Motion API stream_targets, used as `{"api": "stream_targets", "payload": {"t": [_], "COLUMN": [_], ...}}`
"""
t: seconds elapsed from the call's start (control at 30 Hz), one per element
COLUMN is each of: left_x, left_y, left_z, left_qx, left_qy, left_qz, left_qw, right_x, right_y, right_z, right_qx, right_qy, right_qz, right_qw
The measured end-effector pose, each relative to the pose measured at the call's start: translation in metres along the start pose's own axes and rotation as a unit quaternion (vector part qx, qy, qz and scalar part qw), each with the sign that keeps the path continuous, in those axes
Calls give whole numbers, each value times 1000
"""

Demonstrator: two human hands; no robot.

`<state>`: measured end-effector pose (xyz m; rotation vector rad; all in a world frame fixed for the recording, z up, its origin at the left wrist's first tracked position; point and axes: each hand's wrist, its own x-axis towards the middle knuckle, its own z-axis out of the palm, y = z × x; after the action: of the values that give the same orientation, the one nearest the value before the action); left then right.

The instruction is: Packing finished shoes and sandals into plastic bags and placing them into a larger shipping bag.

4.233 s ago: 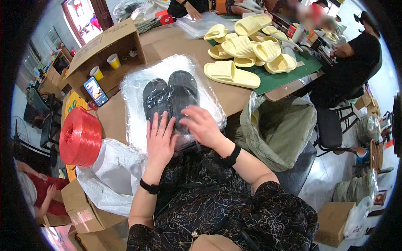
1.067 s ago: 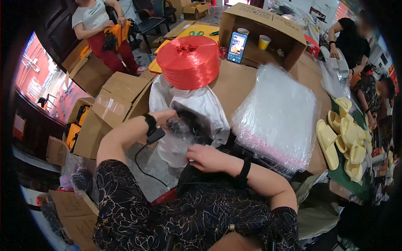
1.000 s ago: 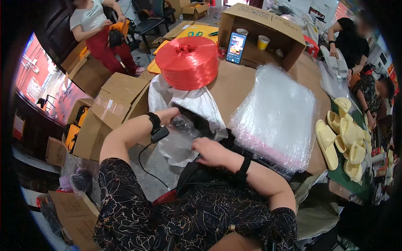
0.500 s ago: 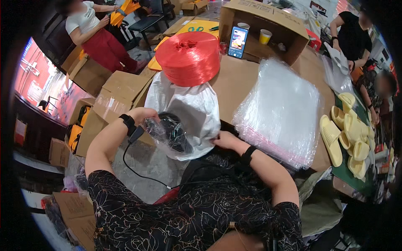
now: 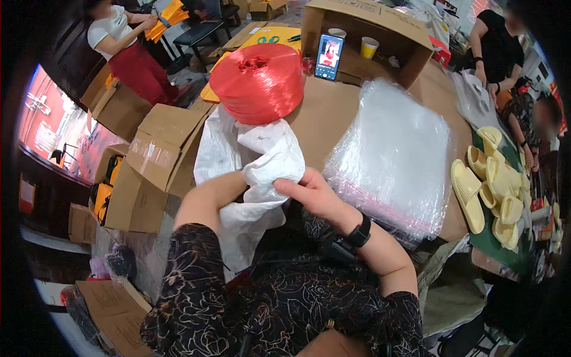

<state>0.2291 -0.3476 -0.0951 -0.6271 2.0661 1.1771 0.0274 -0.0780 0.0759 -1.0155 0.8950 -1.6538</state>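
Observation:
A white woven sack (image 5: 276, 152) hangs at the table's near edge, under a large red roll of plastic twine (image 5: 259, 83). My left forearm (image 5: 211, 196) reaches into the mouth of the sack. The left hand itself is hidden by the white cloth, so its fingers and anything in them do not show. My right hand (image 5: 312, 193) grips the sack's rim, thumb on top, and holds the fold up over the left wrist.
A stack of clear plastic bags (image 5: 389, 157) lies right of the sack. Behind it, a cardboard box (image 5: 410, 44) stands on its side with a phone (image 5: 329, 56) before it. Pale yellow slippers (image 5: 467, 193) sit far right. Open cartons (image 5: 140, 196) stand left; other people work behind.
The left hand, which held a black item in clear plastic outside the sack, has moved right and into it. That item is now out of sight. My right hand has shifted up the rim.

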Motion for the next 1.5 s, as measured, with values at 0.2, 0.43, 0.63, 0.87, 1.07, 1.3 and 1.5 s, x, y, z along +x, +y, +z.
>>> {"api": "stream_targets", "payload": {"t": [0.2, 0.43, 0.63, 0.87, 1.07, 1.3, 1.5], "left_x": [69, 50, 35, -1, 20, -7, 4], "left_y": [96, 21, -14, -7, -3, 18, -14], "left_z": [41, -28, -33, -13, -31, 0, -71], "left_qx": [7, 8, -3, 273, 211, 139, 253], "left_qy": [-17, -35, -30, 26, -148, -99, -208], "left_qz": [-48, -103, -142, -150, -298, -201, -294], "left_qw": [999, 994, 989, 950, 919, 965, 898], "right_x": [-11, -7, -2, -4, -6, -45, -54], "right_y": [-8, -8, -11, -13, -23, 17, -2], "right_z": [-10, -8, -5, -5, -5, -31, -22], "right_qx": [-47, -7, 25, 78, -13, -432, -554], "right_qy": [-13, -7, 23, 70, 65, 52, 77], "right_qz": [43, 41, 3, 40, 89, 185, 162], "right_qw": [998, 999, 999, 994, 994, 881, 813]}}
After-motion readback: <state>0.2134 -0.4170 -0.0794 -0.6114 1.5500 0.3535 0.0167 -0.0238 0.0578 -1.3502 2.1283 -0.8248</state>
